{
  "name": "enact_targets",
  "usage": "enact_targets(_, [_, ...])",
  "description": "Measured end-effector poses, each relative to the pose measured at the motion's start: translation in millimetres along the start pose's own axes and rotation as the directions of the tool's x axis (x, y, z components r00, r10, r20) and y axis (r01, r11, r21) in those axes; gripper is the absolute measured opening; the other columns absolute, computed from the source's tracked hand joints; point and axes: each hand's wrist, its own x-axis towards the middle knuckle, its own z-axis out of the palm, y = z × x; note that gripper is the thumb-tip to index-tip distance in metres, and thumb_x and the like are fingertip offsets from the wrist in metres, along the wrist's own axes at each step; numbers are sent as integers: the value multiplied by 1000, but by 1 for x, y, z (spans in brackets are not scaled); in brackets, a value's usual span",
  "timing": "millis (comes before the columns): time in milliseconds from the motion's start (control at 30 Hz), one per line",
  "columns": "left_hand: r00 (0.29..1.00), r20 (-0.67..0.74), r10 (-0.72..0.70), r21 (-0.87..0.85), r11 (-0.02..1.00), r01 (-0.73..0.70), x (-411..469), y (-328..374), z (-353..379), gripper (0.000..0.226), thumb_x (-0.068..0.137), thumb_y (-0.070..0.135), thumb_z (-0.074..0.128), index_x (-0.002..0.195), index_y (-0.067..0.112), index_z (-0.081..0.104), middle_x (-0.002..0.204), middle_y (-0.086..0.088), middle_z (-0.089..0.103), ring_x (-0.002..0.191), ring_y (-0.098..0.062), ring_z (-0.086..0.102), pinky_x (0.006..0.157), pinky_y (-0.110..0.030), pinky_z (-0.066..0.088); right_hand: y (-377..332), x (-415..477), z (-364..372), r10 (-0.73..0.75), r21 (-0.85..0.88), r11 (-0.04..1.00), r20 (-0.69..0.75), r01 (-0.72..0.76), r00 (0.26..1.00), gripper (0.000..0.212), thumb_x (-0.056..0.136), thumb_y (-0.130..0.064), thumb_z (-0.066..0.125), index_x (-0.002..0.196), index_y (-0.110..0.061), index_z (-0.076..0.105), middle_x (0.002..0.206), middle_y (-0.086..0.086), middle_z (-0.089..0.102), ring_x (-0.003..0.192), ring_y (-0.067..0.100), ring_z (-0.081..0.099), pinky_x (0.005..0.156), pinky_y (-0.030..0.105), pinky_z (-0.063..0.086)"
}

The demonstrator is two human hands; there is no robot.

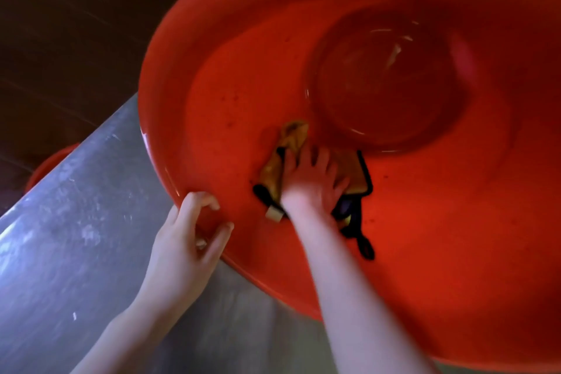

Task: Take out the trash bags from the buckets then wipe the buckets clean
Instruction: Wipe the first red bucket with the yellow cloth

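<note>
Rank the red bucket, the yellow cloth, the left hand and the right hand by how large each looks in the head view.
1. Red bucket, by far the largest.
2. Left hand and right hand: alike, so unranked.
3. Yellow cloth, though the right hand covers part of it, so its place is unsure.

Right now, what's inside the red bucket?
Inside the red bucket: no trash bag, only a yellow cloth pressed to the wall by the right hand. The hand hides the cloth's middle.
</note>
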Motion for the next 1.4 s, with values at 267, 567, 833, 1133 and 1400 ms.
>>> enact_targets(267, [1000, -15, -11, 1, 1000, 12, -1, 0, 5, 42, 86, 15, 70, 98, 42, 40, 91, 16, 52, 76, 0, 55, 65, -5, 40, -5, 6, -2, -19, -7, 1000, -31, 19, 999, 55, 99, -53, 29, 147, -27, 35, 150, 7, 32, 135, 31, 30, 112, 52, 21])
enact_targets(567, [1000, 5, 18, 8, 1000, -18, 0, 0, 2, 42, 86, 14, 68, 102, 41, 40, 99, 20, 50, 83, 3, 55, 66, -3, 39, 1, -79, -4, -295, -39, 955, -110, 293, 949, 49, 96, -50, 38, 137, -26, 51, 140, 4, 49, 129, 29, 45, 108, 54, 32])
enact_targets(833, [993, 119, 9, 68, 998, -17, -2, 9, -12, 37, 88, 28, 65, 107, 50, 41, 105, 17, 43, 75, -6, 60, 71, -19, 47, 5, 60, 2, -63, 35, 997, -61, 65, 996, 49, 102, -46, 30, 146, -25, 33, 149, 6, 31, 138, 30, 28, 111, 60, 18])
enact_targets(1133, [925, -100, 366, 356, 882, -310, 48, 32, -64, 34, 95, 13, 57, 126, 22, 44, 107, -3, 37, 64, -17, 55, 58, -39, 52, 31, 56, -3, -184, -68, 981, -39, 181, 982, 57, 99, -51, 34, 150, -26, 26, 152, 6, 29, 139, 29, 28, 112, 53, 21])
enact_targets(1400, [997, 50, 51, -11, 999, -50, -13, 13, 7, 46, 87, 22, 61, 105, 55, 33, 100, 22, 42, 77, -2, 60, 60, -10, 45, 88, 60, -25, -170, -382, 916, -88, 124, 981, 48, 99, -46, 37, 140, -23, 42, 140, 10, 41, 132, 34, 32, 108, 65, 18])
